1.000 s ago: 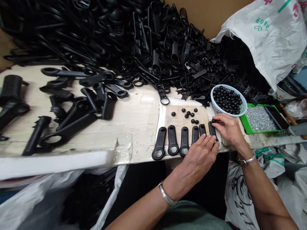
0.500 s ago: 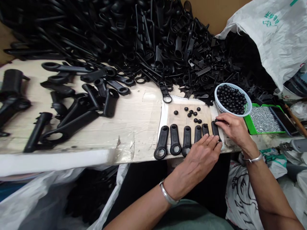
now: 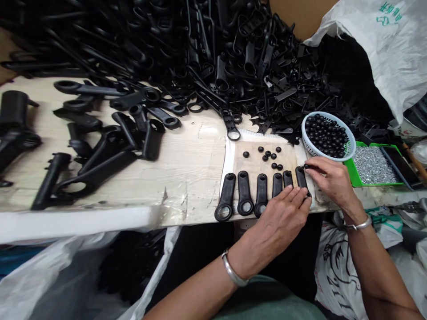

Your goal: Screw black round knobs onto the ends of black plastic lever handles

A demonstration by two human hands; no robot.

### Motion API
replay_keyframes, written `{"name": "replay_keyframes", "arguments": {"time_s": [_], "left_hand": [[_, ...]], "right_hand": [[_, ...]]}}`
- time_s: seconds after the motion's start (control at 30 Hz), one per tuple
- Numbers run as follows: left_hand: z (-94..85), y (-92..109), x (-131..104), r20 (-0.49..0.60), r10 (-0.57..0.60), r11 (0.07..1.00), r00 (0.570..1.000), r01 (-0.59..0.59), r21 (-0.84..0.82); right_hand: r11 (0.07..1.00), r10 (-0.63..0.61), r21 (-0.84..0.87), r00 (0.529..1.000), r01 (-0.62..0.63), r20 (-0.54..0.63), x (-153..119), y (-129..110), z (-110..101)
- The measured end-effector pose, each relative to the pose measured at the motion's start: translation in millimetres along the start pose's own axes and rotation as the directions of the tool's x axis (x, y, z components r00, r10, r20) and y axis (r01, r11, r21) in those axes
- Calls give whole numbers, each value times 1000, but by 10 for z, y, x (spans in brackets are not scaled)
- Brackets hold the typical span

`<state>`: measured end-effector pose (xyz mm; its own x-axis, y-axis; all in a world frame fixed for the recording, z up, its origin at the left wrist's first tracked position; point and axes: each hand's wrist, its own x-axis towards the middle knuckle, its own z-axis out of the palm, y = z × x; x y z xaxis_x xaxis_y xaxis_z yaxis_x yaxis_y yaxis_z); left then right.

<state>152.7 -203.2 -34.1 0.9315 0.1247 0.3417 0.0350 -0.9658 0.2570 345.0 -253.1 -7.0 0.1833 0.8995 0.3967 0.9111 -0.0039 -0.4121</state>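
Several flat black plastic crank-like arms point(image 3: 244, 193) lie in a row near the table's front edge, each with a ring at its near end. My left hand point(image 3: 283, 218) rests over the right part of this row. Its fingers stretch flat, their tips touching the last black arm point(image 3: 300, 178) on the right and covering its near end. My right hand point(image 3: 328, 178) is closed, pinching a small round black knob point(image 3: 306, 166) at that arm's far end. Behind the row, several loose black knobs point(image 3: 274, 156) are scattered on a worn board point(image 3: 253, 162).
A pale blue basket point(image 3: 348, 153) of black knobs stands behind my right hand. Right of it are a green tray point(image 3: 355, 175) of small metal pieces and a phone point(image 3: 398, 164). A large heap of black plastic parts point(image 3: 220, 58) fills the back; longer black parts point(image 3: 100, 173) lie left.
The view has shifted slightly. My right hand remains at the last arm's far end with the knob, its fingers slightly moved. My left hand stays on the row.
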Motion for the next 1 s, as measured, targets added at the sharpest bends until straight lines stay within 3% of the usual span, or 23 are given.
{"name": "replay_keyframes", "arguments": {"time_s": [0.17,0.47,0.6,0.83,1.0], "left_hand": [[-40,8,26,-27,-12,1000,1000,12,20],[-25,3,43,-34,-6,1000,999,6,-6],[-43,-5,50,-29,-1,1000,1000,1,-12],[-58,-29,58,21,-11,996,1000,13,-87],[-94,-25,58,33,-25,997,999,28,-72]], "right_hand": [[999,-28,25,999,27,41,29,-40,-10],[977,-142,-136,979,162,144,66,-44,-42],[969,-149,-166,970,182,194,71,-62,-54],[887,-105,-389,927,251,360,157,-216,-132],[937,-129,-251,910,242,394,210,-125,-184]]}}
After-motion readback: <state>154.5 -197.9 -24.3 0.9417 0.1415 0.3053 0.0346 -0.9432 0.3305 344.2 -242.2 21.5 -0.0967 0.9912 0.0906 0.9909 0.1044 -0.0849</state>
